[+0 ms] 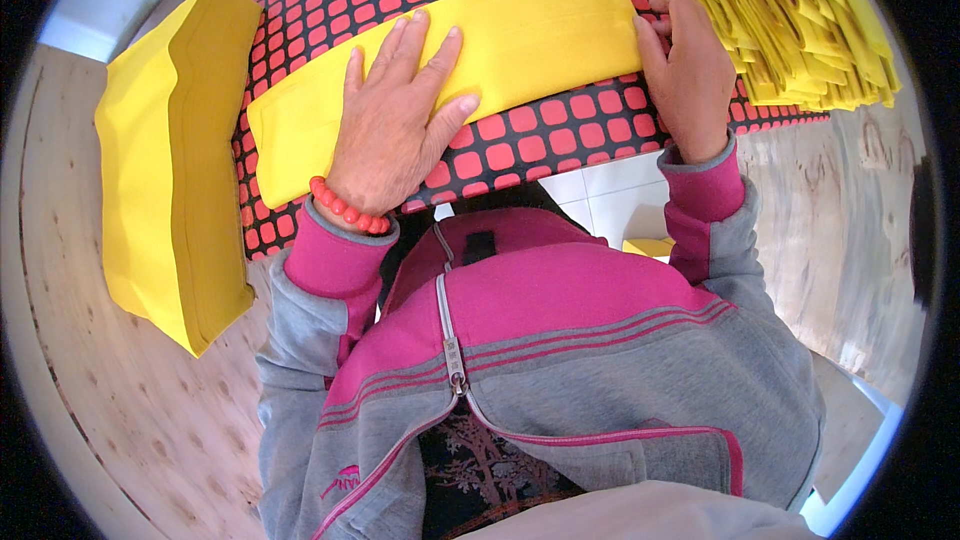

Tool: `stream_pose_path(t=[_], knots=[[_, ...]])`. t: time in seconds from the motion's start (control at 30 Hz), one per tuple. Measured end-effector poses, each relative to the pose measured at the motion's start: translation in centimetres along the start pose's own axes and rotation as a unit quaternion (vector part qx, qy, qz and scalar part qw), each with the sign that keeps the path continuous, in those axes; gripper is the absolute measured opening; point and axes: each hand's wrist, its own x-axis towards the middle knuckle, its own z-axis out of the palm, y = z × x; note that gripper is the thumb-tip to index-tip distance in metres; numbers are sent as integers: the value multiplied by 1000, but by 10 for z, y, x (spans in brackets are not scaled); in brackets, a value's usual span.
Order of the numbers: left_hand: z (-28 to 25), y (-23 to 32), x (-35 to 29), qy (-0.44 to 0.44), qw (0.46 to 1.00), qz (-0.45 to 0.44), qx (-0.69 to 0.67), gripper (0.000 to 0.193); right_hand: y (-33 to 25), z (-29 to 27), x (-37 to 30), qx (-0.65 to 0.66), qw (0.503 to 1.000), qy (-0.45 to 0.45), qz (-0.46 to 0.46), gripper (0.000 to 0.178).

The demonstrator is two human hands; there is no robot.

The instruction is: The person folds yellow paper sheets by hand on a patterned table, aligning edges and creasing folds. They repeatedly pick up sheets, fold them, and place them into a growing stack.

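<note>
A long yellow folded piece, apparently cloth (540,35), lies slantwise across a table cover (560,135) patterned in red and black. My left hand (395,120), with a red bead bracelet at the wrist, rests flat on its left half, fingers spread. At its right end is my right hand (690,65). The thumb of that hand touches the short edge, and its fingers are half bent and apart from the thumb. Nothing shows gripped between them. The underside of the folded piece is hidden.
To the left, another yellow folded piece (150,170) lies partly over a pale wooden surface (130,390). A thick stack of yellow folded pieces (790,20) stands at the far right, beside my right hand. More pale wood (830,210) is at the right.
</note>
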Motion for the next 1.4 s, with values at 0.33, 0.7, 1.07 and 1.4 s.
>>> stream_pose_path(t=[0.33, 0.7, 1.07, 1.4], knots=[[-1, -3, -1, -8, 999, -9, -39, 55, -78, 19, -21, 142, 962, -99, -210, 37], [1, 5, 1, -14, 999, -27, 10, 61, -45, -19, -26, 6, 986, -60, -153, 41], [3, 5, -1, 4, 1000, -13, 22, 65, -25, -37, -31, 14, 982, -115, -147, 30], [6, 3, -20, 40, 999, -19, 23, 63, -48, 35, 34, 99, 947, -161, -261, 46]])
